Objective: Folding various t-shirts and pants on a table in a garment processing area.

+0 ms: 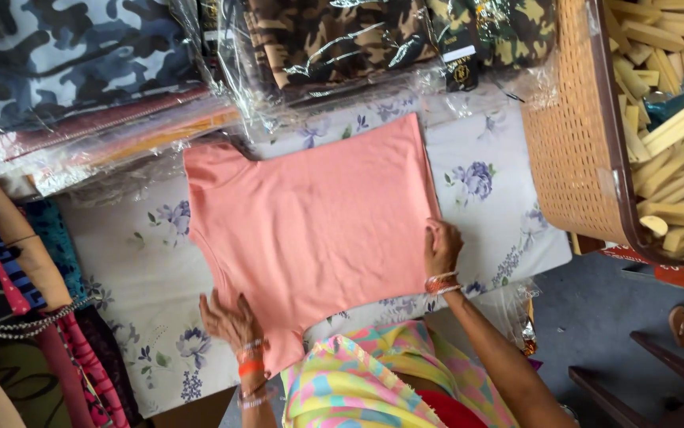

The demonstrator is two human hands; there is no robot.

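Left hand (231,319) flat, right hand (442,246) pinching edge; pink shirt (310,230) between.

Along the top edge lie clear plastic packages of folded camouflage cloth: a blue-grey one (64,55) at the left, a brown one (334,40) in the middle, a green one (500,32) beside it bearing a small black label (461,73) with a gold mark

The basket (572,143) of wooden blocks (675,127) was cut off by the right edge; the camouflage packages (334,40) ran past the top; the left hand (231,321) covered part of the pink garment's (310,230) lower hem.
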